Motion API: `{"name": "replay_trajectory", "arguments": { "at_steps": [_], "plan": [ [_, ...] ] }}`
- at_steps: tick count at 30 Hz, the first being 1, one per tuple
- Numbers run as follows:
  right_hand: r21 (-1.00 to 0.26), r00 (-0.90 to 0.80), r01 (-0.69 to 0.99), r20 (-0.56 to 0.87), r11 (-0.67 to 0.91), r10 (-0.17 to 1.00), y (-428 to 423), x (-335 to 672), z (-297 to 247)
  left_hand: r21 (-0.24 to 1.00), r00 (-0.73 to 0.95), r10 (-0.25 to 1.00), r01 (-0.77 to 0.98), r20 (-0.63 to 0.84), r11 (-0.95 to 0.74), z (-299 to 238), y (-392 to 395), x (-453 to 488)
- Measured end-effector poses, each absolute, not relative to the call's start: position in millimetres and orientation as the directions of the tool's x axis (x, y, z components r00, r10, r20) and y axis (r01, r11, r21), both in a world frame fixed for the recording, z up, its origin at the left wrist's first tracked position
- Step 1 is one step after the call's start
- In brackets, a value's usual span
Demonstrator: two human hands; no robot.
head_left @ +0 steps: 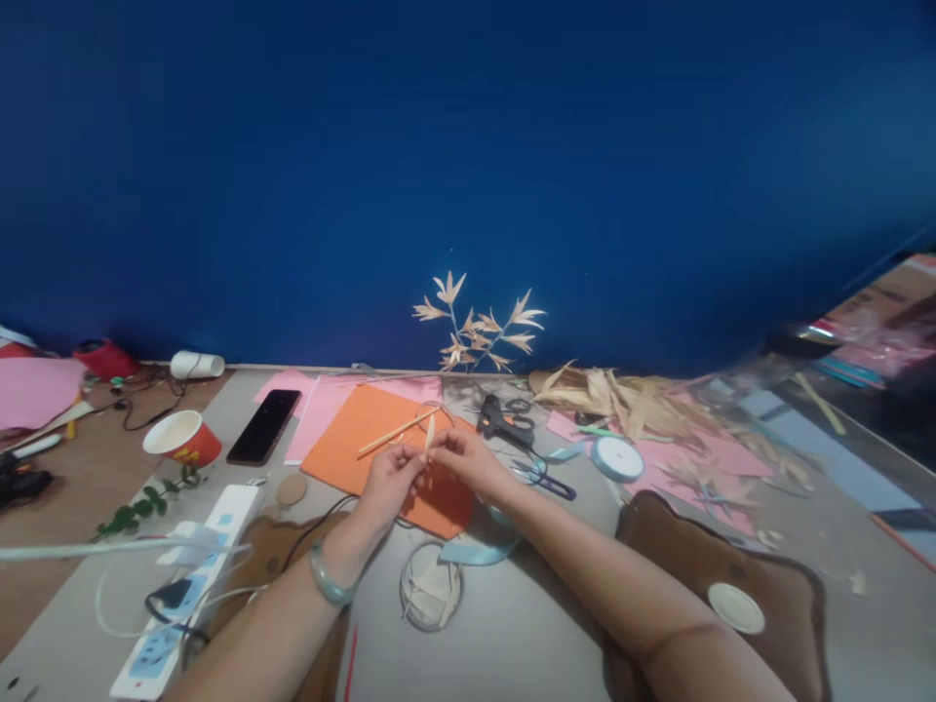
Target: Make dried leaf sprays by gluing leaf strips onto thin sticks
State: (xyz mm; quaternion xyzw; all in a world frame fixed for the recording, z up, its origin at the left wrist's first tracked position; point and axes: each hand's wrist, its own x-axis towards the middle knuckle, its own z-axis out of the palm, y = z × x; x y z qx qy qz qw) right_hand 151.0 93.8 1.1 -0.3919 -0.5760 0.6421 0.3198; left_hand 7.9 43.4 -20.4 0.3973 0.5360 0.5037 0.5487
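Note:
Over an orange sheet (351, 429), my left hand (393, 480) and my right hand (468, 462) meet fingertip to fingertip. A small pale piece of dried husk (430, 429) stands up between them, pinched by both hands; its lower end is hidden by the fingers. Just behind the hands, a thin wooden stick (395, 432) lies on the orange sheet. Nearer to me is a round dish (431, 587) with cut husk pieces in it. A light blue ribbon (479, 553) curls beside that dish.
Husk flowers on stems (479, 336) stand at the back. To the right are a glue gun (504, 424), scissors (545, 478), a ribbon spool (618, 458) and loose husks (629, 405). Leftward lie a phone (264, 427), a paper cup (186, 439) and a power strip (186, 595) with cables.

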Motion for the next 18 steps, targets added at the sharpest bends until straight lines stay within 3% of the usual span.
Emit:
{"name": "replay_trajectory", "arguments": {
  "at_steps": [18],
  "plan": [
    [-0.99,-0.48,0.025,-0.134,-0.139,0.867,93.1,150.3,-0.5,0.954,-0.103,0.964,-0.204,-0.244,0.219,-26.9,44.4,6.9]
  ]
}}
